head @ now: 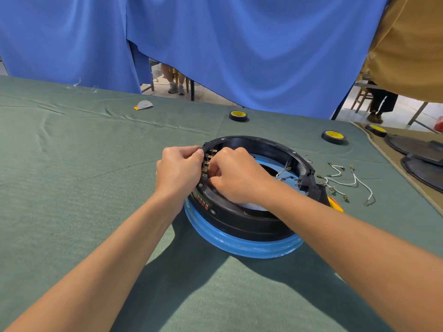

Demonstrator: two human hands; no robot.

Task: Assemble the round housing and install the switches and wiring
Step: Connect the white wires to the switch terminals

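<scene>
A round black housing (242, 219) sits on a blue ring base (239, 244) in the middle of the green table. Brass switch terminals (208, 161) line the inside of its left wall. My left hand (178, 170) grips the housing's left rim from outside, fingers curled over the edge. My right hand (236, 174) reaches inside the ring, its fingers curled at the terminals; what they pinch is hidden. A black connector block (305, 182) sits on the right rim. Several loose white wires (345, 182) with brass lugs lie right of the housing.
Two black tape rolls with yellow labels lie at the back: one (238, 115) in the centre, one (334, 137) to the right. A paper scrap (143, 105) lies far left. Dark round covers (422, 154) rest on a tan mat at the right. Blue curtains hang behind.
</scene>
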